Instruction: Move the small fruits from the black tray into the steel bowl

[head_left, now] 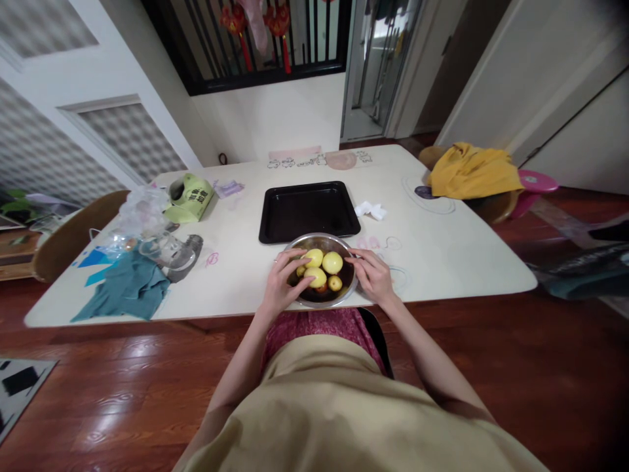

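Note:
A round metal bowl stands at the table's near edge, holding several smooth, pale yellow, potato-like pieces and smaller, browner ones. My left hand reaches over the bowl's left side, thumb and fingers apart. Its thumb touches the lower yellow piece, and the fingertips rest by the upper left one. On the opposite side, my right hand has its thumb and fingers closed at the bowl's right rim. Just beyond the bowl lies a black rectangular baking tray, with nothing on it.
Crumpled white tissue lies right of the tray. At the left are a green package, clear plastic bags, a clear container and a teal cloth. Yellow fabric drapes over a chair at the right.

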{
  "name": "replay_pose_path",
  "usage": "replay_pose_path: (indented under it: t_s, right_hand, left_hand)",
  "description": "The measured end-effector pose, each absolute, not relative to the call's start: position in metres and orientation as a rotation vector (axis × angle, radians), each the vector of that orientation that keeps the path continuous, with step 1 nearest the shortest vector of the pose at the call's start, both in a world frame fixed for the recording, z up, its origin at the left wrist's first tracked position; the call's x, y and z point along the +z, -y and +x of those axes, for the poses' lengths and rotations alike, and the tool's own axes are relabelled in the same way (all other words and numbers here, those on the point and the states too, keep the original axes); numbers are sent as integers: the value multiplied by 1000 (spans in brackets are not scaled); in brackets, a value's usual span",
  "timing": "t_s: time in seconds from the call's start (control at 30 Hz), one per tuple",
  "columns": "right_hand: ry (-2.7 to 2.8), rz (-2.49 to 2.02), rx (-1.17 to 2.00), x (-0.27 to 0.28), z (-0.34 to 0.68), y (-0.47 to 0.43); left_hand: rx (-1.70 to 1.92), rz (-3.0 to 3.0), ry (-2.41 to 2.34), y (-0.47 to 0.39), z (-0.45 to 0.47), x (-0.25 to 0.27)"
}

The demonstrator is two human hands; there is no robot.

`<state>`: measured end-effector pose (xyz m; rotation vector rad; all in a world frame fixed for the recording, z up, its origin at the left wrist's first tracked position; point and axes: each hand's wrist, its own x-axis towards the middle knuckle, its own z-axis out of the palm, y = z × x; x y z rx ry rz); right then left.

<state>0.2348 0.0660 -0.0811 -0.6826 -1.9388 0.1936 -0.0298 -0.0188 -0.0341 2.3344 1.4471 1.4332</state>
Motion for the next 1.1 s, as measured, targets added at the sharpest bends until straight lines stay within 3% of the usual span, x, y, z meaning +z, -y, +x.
replay_pose_path:
  t_s: [0.27, 1.1]
  right_hand:
    - [1943, -662, 183, -81, 235, -66]
    - [1946, -673, 147, -79, 234, -65]
  left_hand:
    - [1676, 2033, -1484, 11, -39, -52]
    - [1657, 1989, -1362, 7, -39, -56]
